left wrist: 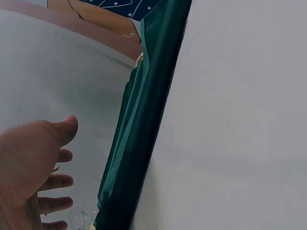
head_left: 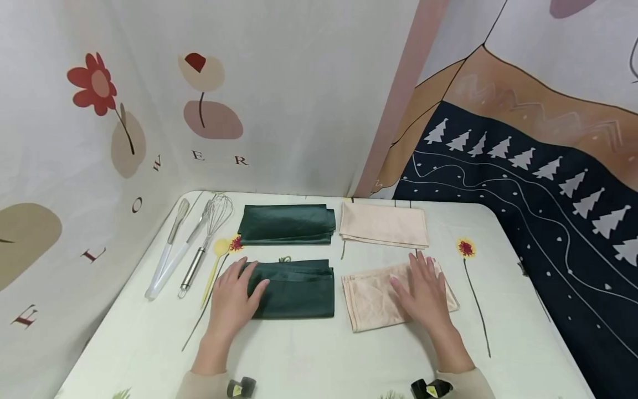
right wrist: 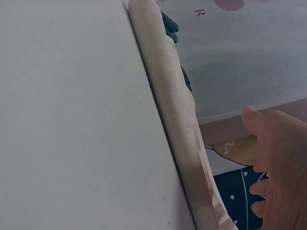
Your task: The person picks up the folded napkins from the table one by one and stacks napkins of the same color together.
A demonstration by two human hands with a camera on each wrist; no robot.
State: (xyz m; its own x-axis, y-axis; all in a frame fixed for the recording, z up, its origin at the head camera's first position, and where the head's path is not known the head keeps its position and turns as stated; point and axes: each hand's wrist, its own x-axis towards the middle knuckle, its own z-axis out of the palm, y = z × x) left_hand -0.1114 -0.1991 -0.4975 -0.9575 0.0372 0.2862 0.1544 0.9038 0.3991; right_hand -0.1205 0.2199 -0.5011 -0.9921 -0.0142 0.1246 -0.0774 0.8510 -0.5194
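My left hand (head_left: 233, 299), fingers spread and relaxed, is over the left end of a folded dark green cloth (head_left: 299, 293). Thin cord loops out at that cloth's back edge. In the left wrist view a gap shows between the hand (left wrist: 33, 167) and the green cloth (left wrist: 139, 129). Over the right part of a creased, folded beige cloth (head_left: 371, 302) is my right hand (head_left: 426, 291), with its fingers extended. From the right wrist, that hand (right wrist: 280, 163) appears apart from the thick beige fold (right wrist: 168, 100). Neither hand holds anything.
Behind these lie another folded green cloth (head_left: 284, 224) and another folded beige cloth (head_left: 384, 224). Tongs (head_left: 172, 270), a wire whisk (head_left: 201, 249) and a yellow spoon-like utensil (head_left: 221, 247) are at the table's left. Printed curtains (head_left: 299, 111) hang behind the white flowered tabletop (head_left: 523, 310).
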